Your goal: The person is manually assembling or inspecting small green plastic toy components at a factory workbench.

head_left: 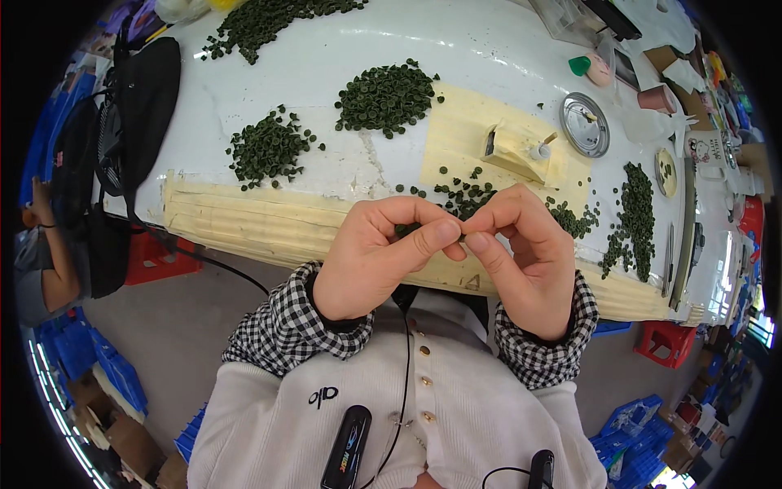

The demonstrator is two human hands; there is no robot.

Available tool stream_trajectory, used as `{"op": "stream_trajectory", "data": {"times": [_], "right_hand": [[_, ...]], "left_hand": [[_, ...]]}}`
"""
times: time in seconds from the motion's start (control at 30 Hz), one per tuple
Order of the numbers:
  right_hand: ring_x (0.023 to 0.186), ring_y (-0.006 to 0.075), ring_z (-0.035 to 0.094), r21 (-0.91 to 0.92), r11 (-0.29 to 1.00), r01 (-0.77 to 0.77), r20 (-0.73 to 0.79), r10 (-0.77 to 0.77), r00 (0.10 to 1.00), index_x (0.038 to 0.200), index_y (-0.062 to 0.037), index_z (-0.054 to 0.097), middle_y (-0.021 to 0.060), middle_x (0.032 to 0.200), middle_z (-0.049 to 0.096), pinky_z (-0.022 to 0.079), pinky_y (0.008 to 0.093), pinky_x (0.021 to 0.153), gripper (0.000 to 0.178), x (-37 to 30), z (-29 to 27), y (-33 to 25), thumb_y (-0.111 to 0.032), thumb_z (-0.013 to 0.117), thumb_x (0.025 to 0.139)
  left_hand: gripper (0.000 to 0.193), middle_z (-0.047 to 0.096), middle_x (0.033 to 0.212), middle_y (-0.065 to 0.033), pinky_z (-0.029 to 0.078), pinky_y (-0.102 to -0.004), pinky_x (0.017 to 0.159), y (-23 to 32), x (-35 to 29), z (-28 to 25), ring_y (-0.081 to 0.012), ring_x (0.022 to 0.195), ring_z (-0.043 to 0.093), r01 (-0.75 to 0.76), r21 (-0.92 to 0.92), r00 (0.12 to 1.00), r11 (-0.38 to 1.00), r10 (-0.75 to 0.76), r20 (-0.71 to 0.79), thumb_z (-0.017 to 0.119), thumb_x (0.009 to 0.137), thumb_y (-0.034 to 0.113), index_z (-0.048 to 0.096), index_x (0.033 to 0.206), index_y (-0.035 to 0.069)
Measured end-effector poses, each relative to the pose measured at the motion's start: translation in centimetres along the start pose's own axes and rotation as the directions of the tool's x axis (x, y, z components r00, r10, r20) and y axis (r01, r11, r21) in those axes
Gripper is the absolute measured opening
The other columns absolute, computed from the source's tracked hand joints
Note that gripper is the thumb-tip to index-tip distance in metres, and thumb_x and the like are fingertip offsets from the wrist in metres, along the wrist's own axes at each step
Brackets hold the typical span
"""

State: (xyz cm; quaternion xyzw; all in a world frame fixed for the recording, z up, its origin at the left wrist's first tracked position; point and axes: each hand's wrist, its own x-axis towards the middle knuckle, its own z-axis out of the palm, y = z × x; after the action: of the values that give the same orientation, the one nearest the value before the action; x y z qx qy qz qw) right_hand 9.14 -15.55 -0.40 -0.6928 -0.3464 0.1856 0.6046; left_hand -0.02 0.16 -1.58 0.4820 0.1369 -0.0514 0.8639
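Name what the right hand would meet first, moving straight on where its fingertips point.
The right hand, pointing leftward, would most likely meet the left hand first, at its fingertips; whether the two touch is unclear in depth.

cream ribbed top (481, 407) | black-white gingham cuffs (547, 359) | gold buttons (426, 381) | black cable (407, 350)

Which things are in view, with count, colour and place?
Table: one, white, ahead
Pieces: many, dark green, piled on table
Sheet: one, yellow, right of centre
Wrapped block: one, yellow, on sheet
Round dish: one, silver, right of sheet
Bag: one or more, black, left
Stools: two, red, either side
Crates: several, blue, both sides
Clutter: uncountable, mixed, far right
Other person's arm: one, bare, far left
Top: one, cream, bottom
Sleeves: two, black-white checked, wrists
Left hand, right hand: one each, bare, centre
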Motion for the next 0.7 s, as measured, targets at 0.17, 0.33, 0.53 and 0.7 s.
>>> {"op": "stream_trajectory", "data": {"times": [0.17, 0.33, 0.53, 0.7], "right_hand": [[0.067, 0.0148, 0.053, -0.030, 1.000, 0.008, -0.072, -0.011, 0.997, 0.087, 0.0007, 0.058, 0.0072, 0.080, 0.055, 0.044, 0.0245, 0.063, 0.007, -0.3, 1.1, 0.0, 0.001, 0.061, 0.081], [0.068, 0.0163, 0.053, -0.085, 0.995, 0.044, -0.186, -0.059, 0.981, 0.087, 0.0008, 0.056, 0.0083, 0.081, 0.054, 0.044, 0.0246, 0.063, 0.006, -0.5, 1.9, 0.3, 0.000, 0.060, 0.082], [0.072, 0.0131, 0.053, 0.017, 1.000, 0.021, -0.101, -0.019, 0.995, 0.089, 0.0012, 0.056, 0.0070, 0.082, 0.053, 0.044, 0.0231, 0.065, 0.009, -0.7, 1.3, 0.1, 0.004, 0.060, 0.081], [0.079, 0.0092, 0.056, 0.414, 0.897, -0.157, 0.074, 0.139, 0.988, 0.091, 0.0021, 0.054, 0.0035, 0.084, 0.054, 0.045, 0.0208, 0.071, 0.007, -0.6, 0.5, -0.4, 0.004, 0.058, 0.085]], "left_hand": [[0.017, 0.065, 0.084, -0.0053, 0.046, -0.0221, 0.075, -0.4, 0.1, 0.0, -0.0075, 0.080, 0.057, -0.019, -0.099, 1.000, 0.995, 0.020, 0.003, 0.060, 0.090, 0.014, 0.064, 0.092, -0.002], [0.016, 0.064, 0.090, -0.0046, 0.046, -0.0215, 0.076, -0.9, 0.1, 0.6, -0.0075, 0.083, 0.057, -0.135, -0.041, 0.989, 0.990, 0.132, -0.070, 0.062, 0.088, 0.013, 0.063, 0.094, -0.002], [0.015, 0.065, 0.085, -0.0055, 0.048, -0.0222, 0.074, -0.7, -0.1, 0.4, -0.0085, 0.080, 0.059, -0.105, -0.039, 0.994, 0.994, 0.103, -0.043, 0.062, 0.088, 0.011, 0.063, 0.091, -0.003], [0.013, 0.064, 0.078, -0.0049, 0.044, -0.0197, 0.064, -0.6, 0.1, -0.1, -0.0064, 0.069, 0.055, -0.160, 0.136, 0.986, 0.978, 0.153, 0.067, 0.059, 0.090, 0.011, 0.061, 0.088, -0.002]]}}
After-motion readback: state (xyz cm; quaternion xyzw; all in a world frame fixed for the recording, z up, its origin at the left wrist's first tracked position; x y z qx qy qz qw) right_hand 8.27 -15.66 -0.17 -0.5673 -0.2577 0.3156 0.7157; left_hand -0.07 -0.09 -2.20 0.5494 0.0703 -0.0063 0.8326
